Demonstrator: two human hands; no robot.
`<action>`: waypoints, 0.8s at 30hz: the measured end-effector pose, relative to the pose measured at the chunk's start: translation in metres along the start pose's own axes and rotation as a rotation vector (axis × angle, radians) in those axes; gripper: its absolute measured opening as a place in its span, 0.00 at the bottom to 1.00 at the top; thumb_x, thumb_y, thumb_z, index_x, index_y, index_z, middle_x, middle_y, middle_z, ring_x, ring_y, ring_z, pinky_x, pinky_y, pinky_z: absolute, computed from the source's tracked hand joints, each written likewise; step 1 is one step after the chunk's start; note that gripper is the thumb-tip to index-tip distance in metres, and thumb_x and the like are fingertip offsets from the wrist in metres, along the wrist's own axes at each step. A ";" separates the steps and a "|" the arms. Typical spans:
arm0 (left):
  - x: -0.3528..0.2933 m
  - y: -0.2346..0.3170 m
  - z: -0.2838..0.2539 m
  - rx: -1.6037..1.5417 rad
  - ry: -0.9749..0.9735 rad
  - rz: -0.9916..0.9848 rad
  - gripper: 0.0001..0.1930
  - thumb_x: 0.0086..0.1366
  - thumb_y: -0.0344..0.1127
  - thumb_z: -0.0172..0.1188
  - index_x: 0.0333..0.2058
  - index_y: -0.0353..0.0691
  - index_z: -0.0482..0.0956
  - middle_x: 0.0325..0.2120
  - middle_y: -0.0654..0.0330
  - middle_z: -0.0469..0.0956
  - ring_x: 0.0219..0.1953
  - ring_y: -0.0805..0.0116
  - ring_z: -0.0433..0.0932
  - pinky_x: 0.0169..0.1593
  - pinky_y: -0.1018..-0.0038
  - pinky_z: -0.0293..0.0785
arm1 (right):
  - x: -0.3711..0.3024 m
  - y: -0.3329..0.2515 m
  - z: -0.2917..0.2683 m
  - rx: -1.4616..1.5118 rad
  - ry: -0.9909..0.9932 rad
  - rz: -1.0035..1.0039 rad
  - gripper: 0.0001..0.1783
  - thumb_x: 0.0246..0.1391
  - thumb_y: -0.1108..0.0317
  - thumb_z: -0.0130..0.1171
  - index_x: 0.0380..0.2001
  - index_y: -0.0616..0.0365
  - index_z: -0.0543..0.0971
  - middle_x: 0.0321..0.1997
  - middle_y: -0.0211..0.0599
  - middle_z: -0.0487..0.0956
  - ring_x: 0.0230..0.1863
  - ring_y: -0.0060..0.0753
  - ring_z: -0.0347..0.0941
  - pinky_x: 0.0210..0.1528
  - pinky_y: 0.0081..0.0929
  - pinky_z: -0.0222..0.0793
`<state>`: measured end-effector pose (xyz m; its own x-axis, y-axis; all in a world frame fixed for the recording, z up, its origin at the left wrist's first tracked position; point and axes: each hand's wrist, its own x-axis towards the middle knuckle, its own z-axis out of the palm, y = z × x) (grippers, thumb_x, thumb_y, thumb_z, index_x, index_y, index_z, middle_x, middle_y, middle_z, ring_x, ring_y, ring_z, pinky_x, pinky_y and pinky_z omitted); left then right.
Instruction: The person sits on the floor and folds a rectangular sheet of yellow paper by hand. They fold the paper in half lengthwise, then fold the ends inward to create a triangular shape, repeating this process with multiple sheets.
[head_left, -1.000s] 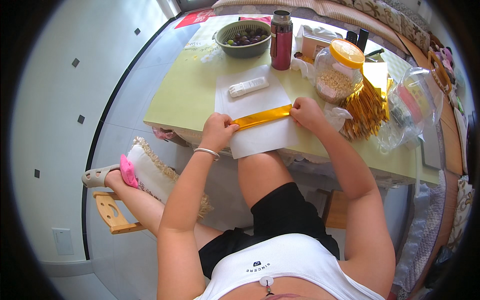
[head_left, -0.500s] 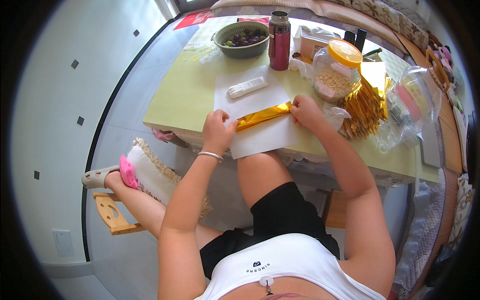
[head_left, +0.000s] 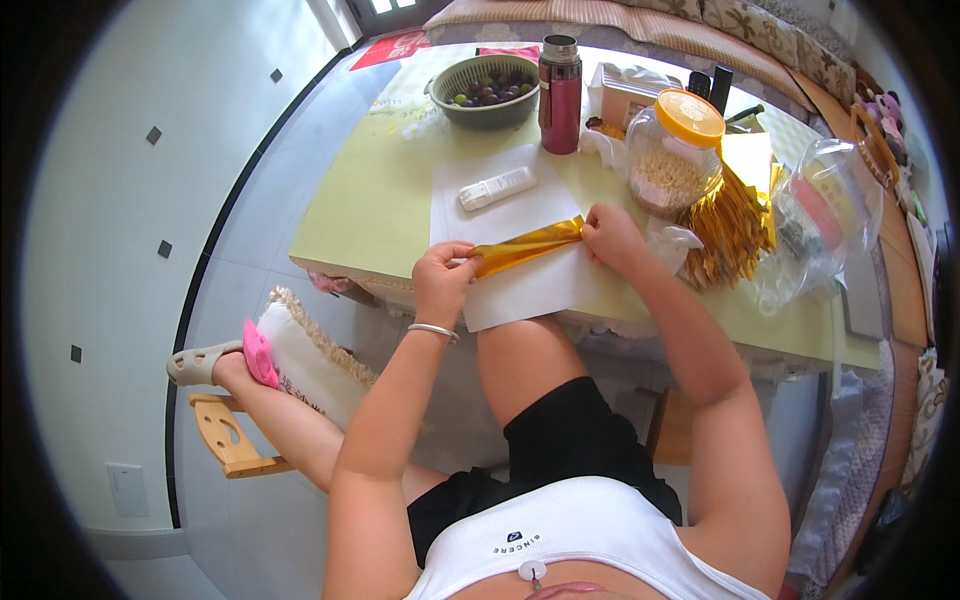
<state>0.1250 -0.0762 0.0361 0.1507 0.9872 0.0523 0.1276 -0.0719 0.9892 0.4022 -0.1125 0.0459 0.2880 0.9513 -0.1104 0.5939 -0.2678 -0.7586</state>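
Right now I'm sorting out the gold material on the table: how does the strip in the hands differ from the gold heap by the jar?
The gold strip is one folded band; the gold heap is many pieces bunched together. The gold strip lies across the white paper, pinched at its ends by the left hand and right hand; the gold heap sits untouched right of the jar. Both are shiny gold.
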 end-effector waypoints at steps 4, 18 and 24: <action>-0.003 0.010 0.005 -0.125 0.019 -0.182 0.05 0.61 0.25 0.65 0.35 0.28 0.83 0.32 0.55 0.84 0.31 0.74 0.84 0.31 0.83 0.77 | -0.002 -0.001 -0.002 0.103 -0.005 0.031 0.07 0.59 0.70 0.54 0.34 0.63 0.77 0.19 0.38 0.79 0.17 0.30 0.76 0.25 0.32 0.73; -0.003 -0.007 0.005 0.522 0.097 0.171 0.10 0.53 0.33 0.71 0.22 0.33 0.81 0.28 0.52 0.77 0.31 0.58 0.77 0.39 0.65 0.75 | 0.005 -0.004 -0.009 0.074 -0.058 0.019 0.07 0.56 0.72 0.53 0.32 0.65 0.77 0.17 0.38 0.78 0.15 0.30 0.75 0.21 0.31 0.72; -0.006 -0.006 0.006 0.584 0.092 0.245 0.09 0.50 0.30 0.71 0.21 0.33 0.80 0.29 0.51 0.77 0.33 0.55 0.77 0.40 0.63 0.76 | 0.005 -0.001 -0.009 0.076 -0.060 0.031 0.07 0.54 0.71 0.53 0.32 0.63 0.78 0.17 0.37 0.79 0.15 0.28 0.75 0.22 0.31 0.71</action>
<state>0.1297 -0.0830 0.0292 0.1619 0.9385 0.3051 0.6170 -0.3375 0.7109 0.4100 -0.1092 0.0517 0.2587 0.9508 -0.1707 0.5263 -0.2869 -0.8004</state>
